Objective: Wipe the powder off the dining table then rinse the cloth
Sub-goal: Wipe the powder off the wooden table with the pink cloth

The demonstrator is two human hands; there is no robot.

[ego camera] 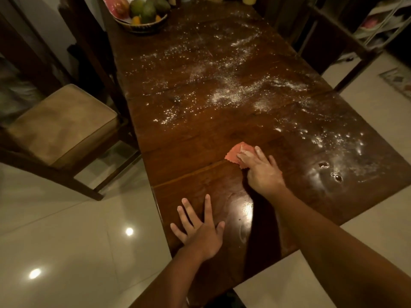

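Both hands I'm seeing on the dining table (195, 134): right hand (263, 172) is pressing flat, fingers extended, on the orange cloth (235, 153), hiding most of it. Left hand (201, 232) is lying splayed, empty. Powder (224, 85) is covering the far half. Fruit basket (142, 20) is getting cropped at top; chair (62, 123) is sitting left.
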